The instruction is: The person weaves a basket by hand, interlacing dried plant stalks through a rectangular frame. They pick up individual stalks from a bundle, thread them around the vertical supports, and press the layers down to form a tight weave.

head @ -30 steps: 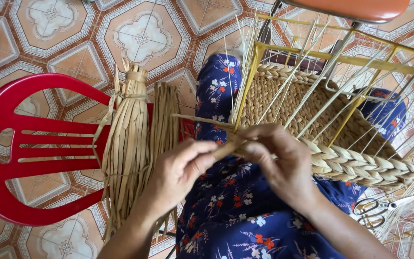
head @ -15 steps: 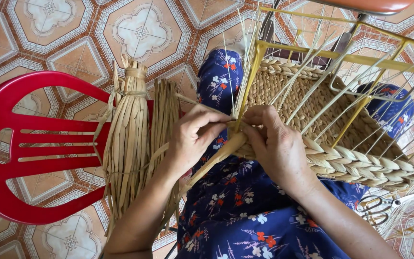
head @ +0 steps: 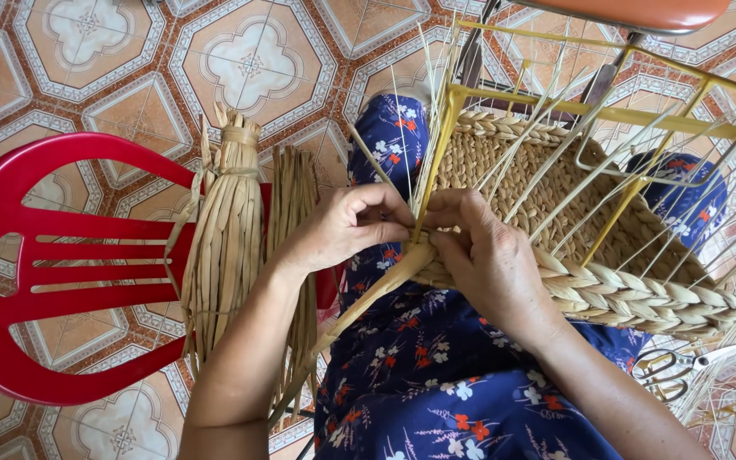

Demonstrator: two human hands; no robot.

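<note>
A half-woven straw basket [head: 555, 187] sits on my lap inside a yellow wire frame [head: 658, 123], with thin reed stakes sticking up from it. My left hand [head: 355, 226] pinches a flat straw strand [head: 359, 302] at the basket's near corner, by the frame's yellow upright. My right hand [head: 491, 260] presses on the braided rim [head: 641, 298] at the same corner, fingertips touching the left hand's. The strand trails down-left over my blue floral clothing [head: 436, 383].
A red plastic chair [head: 53, 264] lies to my left, carrying a tied bundle of dried straw [head: 227, 238] and loose strands [head: 296, 204]. Scissors [head: 683, 366] rest by my right arm. Patterned floor tiles [head: 249, 60] surround everything. An orange seat edge [head: 641, 13] shows at the top.
Both hands have moved up from my lap to the basket's near corner, bringing the straw strand against the braided rim. The basket and chair stayed put.
</note>
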